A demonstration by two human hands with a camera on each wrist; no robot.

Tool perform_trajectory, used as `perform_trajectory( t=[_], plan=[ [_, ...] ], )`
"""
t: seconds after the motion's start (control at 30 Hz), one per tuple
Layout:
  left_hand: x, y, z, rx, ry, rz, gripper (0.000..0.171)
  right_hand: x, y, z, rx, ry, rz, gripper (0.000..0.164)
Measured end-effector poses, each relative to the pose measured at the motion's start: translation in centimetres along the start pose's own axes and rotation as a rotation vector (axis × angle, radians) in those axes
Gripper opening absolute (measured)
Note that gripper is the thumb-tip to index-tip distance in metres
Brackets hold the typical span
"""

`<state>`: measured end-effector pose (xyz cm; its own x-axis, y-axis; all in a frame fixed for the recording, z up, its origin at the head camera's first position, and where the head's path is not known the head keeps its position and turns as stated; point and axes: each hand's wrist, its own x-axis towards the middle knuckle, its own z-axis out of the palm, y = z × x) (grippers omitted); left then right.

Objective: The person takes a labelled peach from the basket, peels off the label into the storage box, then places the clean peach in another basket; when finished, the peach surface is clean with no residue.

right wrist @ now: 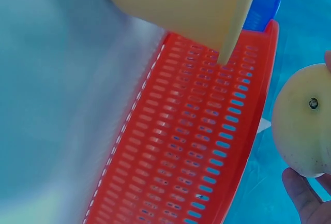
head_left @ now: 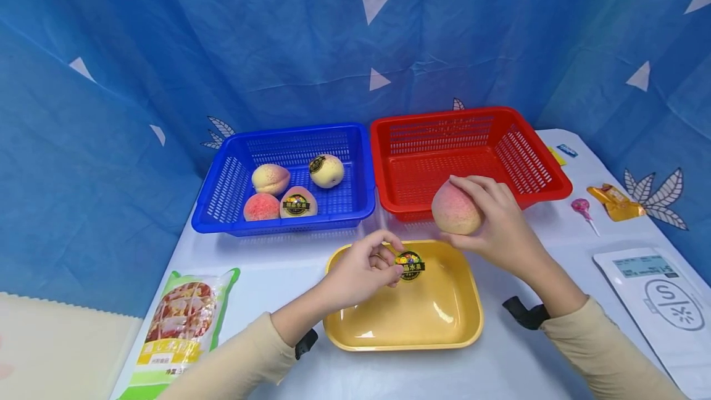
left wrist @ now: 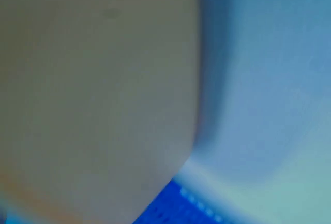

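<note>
A pink and cream peach [head_left: 457, 208] is gripped in my right hand [head_left: 497, 227], above the front edge of the red basket [head_left: 472, 159]. The right wrist view shows the underside of that peach [right wrist: 305, 120], with its small dark stem hole and fingertips around it. My left hand [head_left: 361, 270], fingers curled, pinches a black fruit label sticker [head_left: 410, 265] over the yellow tray [head_left: 405, 326]. The left wrist view is mostly filled by the blurred side of the tray [left wrist: 98, 89]; the hand does not show there.
A blue basket [head_left: 289, 227] holds several peaches [head_left: 326, 171]. At left lies a food bag [head_left: 183, 320]. On the right are a lollipop [head_left: 581, 206], an orange wrapped snack [head_left: 616, 202] and a white scale [head_left: 655, 307]. A blue curtain [head_left: 311, 36] hangs behind.
</note>
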<state>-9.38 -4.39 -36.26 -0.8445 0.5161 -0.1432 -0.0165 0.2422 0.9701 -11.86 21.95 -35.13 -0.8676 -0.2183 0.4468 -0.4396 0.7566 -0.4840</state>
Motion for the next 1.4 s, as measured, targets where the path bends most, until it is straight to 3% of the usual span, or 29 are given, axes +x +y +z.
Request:
perform_trajectory(
  t=[0.2,0.57,0.77,1.0,1.23,1.4],
  plan=[
    [1.0,-1.5,1.4,0.028,-0.057,-0.069,0.024,-0.3,0.3,-0.2,0.009,-0.009,0.028,0.090],
    [2.3,-3.7,3.3,0.116,-0.117,-0.088,0.024,-0.6,1.0,-0.1,0.024,-0.003,0.052,0.090],
    [2.5,-4.4,3.8,0.277,-0.121,-0.054,0.025,-0.6,1.2,-0.1,0.020,0.001,0.060,0.090],
    [2.4,-3.9,3.9,0.489,-0.145,-0.019,0.034,-0.6,1.2,-0.2,0.030,0.006,0.066,0.090],
    [2.3,-3.5,4.4,0.809,-0.164,0.113,0.022,-0.7,1.4,-0.2,0.042,0.012,0.064,0.089],
    [2.0,-3.1,4.4,0.882,-0.126,0.120,0.033,-0.7,1.5,-0.1,0.037,0.018,0.058,0.089]
  ],
)
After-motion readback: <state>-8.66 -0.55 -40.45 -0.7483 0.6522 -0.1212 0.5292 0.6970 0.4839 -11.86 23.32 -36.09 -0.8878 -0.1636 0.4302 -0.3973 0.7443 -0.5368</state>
